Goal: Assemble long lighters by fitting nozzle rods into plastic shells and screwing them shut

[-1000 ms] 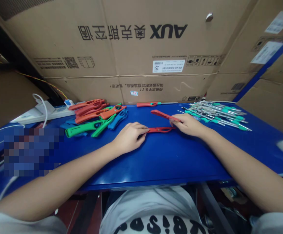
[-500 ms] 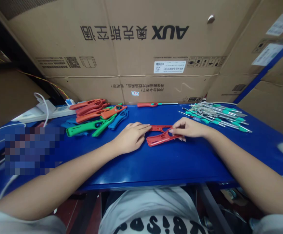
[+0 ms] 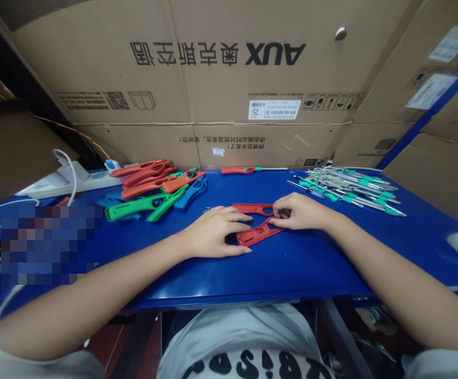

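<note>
Two red lighter handle shells, a far one (image 3: pixel 252 208) and a near one (image 3: pixel 257 234), lie side by side on the blue table, inner faces up. Their right ends come close together under my right hand (image 3: pixel 303 211), whose fingers are pinched on this end; the fingertips are partly hidden. From the left, my left hand (image 3: pixel 213 231) reaches over with its fingers spread. Its thumb and index finger lie on either side of the near shell's left end, and other fingers cross the far shell.
Red, orange, green and blue lighter handles (image 3: pixel 150 202) are heaped at the left. A red lighter (image 3: pixel 237 170) with a metal rod lies at the back. Metal rods with green parts (image 3: pixel 355 192) are piled at the right. A cardboard box (image 3: pixel 213 79) walls the back; a power strip (image 3: pixel 95 181) stands left.
My left hand has spread its fingers and moved nearer over the shells' left ends. The shells now lie a little further apart at the left. My right hand has closed its fingers more.
</note>
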Available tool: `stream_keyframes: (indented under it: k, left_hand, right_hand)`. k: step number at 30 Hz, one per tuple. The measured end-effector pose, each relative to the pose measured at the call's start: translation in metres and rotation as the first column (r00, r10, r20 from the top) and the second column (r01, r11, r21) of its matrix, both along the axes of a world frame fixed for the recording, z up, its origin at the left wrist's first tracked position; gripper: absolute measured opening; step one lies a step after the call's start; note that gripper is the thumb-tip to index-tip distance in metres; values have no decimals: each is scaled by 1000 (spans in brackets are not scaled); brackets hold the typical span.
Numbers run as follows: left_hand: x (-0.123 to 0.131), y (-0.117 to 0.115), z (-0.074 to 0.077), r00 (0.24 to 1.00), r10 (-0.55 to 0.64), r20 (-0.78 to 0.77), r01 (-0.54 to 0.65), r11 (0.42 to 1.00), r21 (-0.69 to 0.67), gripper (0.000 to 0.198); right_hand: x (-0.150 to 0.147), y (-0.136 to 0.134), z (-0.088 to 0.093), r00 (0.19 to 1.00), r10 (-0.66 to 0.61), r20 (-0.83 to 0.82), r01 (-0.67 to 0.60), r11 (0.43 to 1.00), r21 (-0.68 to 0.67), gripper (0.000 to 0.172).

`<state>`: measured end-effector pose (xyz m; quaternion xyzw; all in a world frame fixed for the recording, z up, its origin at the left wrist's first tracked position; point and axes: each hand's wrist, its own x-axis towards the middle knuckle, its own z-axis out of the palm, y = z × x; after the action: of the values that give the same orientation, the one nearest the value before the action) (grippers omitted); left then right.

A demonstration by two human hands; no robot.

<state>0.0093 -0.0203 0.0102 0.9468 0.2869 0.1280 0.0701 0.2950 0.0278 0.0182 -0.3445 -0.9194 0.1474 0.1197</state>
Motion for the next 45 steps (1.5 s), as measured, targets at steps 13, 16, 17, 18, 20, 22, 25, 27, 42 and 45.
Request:
stream_keyframes:
  k: [13, 16, 17, 18, 20, 22, 25, 27, 42, 45]
  left_hand:
    - [-9, 10, 1, 1000, -4, -13, 5, 998, 66, 44]
    - [-9, 12, -2, 999, -42, 18, 40, 997, 70, 43]
    - [-10, 13, -3, 999, -48, 22, 46, 997, 62, 44]
    - [-10, 14, -4, 999, -50, 22, 49, 998, 50, 45]
    - [-10, 15, -5, 999, -45, 21, 44, 999, 25, 46]
    - [-10, 15, -5, 999, -44, 30, 44, 999, 6, 45]
    - [-10, 15, -4, 997, -59, 48, 59, 998, 3, 44]
    - [-10, 15, -3, 996, -66, 57, 65, 998, 8, 43]
    - [-13, 17, -5, 994, -73, 77, 70, 997, 33, 39]
    - [-13, 17, -5, 993, -78, 92, 74, 996, 44, 36]
  right_hand:
    - [91, 34, 18, 629, -756, 181, 695, 651, 304, 24]
    - [110, 41, 16, 585, -765, 270, 747, 638, 187, 19]
    - [113, 43, 14, 575, -768, 283, 760, 629, 165, 19]
    - [115, 44, 14, 567, -770, 292, 769, 622, 149, 20]
    - [115, 45, 13, 555, -776, 300, 780, 610, 136, 21]
    - [113, 45, 14, 546, -777, 313, 786, 604, 128, 22]
    - [109, 43, 17, 539, -774, 332, 789, 602, 122, 20]
    - [109, 42, 19, 536, -779, 326, 792, 597, 125, 21]
    - [126, 54, 5, 543, -763, 351, 741, 632, 227, 28]
    - [124, 52, 7, 534, -773, 342, 751, 620, 230, 30]
